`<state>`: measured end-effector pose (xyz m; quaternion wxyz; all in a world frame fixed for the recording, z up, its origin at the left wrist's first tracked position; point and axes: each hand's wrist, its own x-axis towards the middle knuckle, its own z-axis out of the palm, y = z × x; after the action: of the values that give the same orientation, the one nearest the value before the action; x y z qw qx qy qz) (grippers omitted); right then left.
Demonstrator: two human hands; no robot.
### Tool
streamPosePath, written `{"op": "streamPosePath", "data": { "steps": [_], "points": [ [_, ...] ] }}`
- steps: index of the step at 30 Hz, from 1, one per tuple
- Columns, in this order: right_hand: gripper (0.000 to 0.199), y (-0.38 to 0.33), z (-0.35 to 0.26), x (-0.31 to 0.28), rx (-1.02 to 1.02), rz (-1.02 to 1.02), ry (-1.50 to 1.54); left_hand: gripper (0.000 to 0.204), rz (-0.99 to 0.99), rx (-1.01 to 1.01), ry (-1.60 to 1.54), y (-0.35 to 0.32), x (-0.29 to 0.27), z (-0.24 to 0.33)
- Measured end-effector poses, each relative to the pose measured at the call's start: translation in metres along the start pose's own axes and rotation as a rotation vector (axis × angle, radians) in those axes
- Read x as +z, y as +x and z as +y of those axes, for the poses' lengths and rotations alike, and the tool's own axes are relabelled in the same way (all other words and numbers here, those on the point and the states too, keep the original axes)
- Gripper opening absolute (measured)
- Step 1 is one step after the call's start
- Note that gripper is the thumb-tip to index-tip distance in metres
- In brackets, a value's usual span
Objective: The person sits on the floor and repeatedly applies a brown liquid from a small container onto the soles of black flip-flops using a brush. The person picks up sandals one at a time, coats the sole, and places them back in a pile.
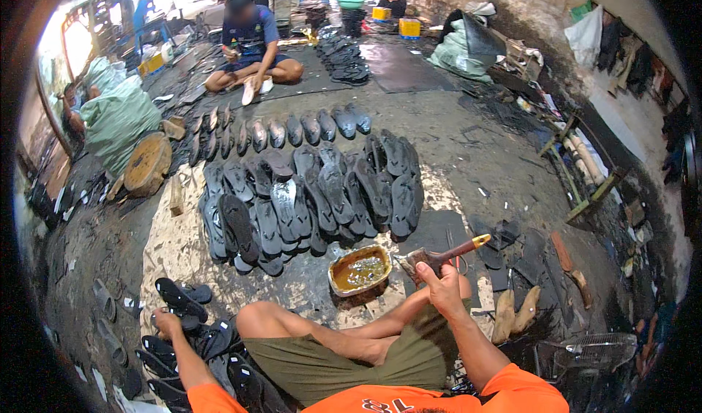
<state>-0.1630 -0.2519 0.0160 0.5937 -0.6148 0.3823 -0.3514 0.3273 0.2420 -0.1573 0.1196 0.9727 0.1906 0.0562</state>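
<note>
Right hand first: I have it closed around the handle end of a glue brush, fingers wrapped tight, the wooden handle with its yellow tip angling up and away to my right while the dark bristle head points down toward the tin. That grip keeps the wet end just beside the rectangular glue tin, which sits on the floor right in front of my folded legs — near enough, I judge, for a short dip. My left hand is out at my left side, resting on the pile of black sandals stacked there; whether it has closed on one or only lies flat on them I cannot tell, since the fingers are lost against the dark rubber. Beyond the tin, a broad spread of black soles lies in overlapping rows on the pale, stained floor, and farther back a single neat row of soles lies side by side. Two wooden shoe lasts lie to my right. Farther off — well apart from me — another person sits cross-legged on a dark mat, and a round wooden block leans near a green sack.
</note>
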Motion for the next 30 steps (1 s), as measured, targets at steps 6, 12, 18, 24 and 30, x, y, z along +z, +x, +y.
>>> {"op": "streamPosePath", "data": {
  "steps": [6, 12, 18, 24, 30],
  "points": [
    [0.024, 0.026, 0.048, -0.024, -0.027, 0.08, -0.293, 0.024, 0.3, 0.622, -0.624, -0.009, -0.077, -0.008],
    [0.047, 0.074, 0.082, 0.038, -0.058, -0.329, -0.58, 0.025, -0.244, 0.927, -0.772, -0.199, -0.147, 0.033],
    [0.042, 0.098, 0.144, 0.076, -0.154, -0.516, -0.929, 0.055, -0.189, 1.056, -0.503, -0.284, -0.157, 0.048],
    [0.032, 0.106, 0.136, 0.077, -0.281, -0.438, -0.488, 0.051, -0.206, 0.9, -0.474, -0.285, -0.145, 0.058],
    [0.032, 0.122, 0.107, -0.044, -0.277, -0.395, -1.348, 0.047, -0.59, 0.593, -1.143, -0.275, -0.151, 0.084]
  ]
}}
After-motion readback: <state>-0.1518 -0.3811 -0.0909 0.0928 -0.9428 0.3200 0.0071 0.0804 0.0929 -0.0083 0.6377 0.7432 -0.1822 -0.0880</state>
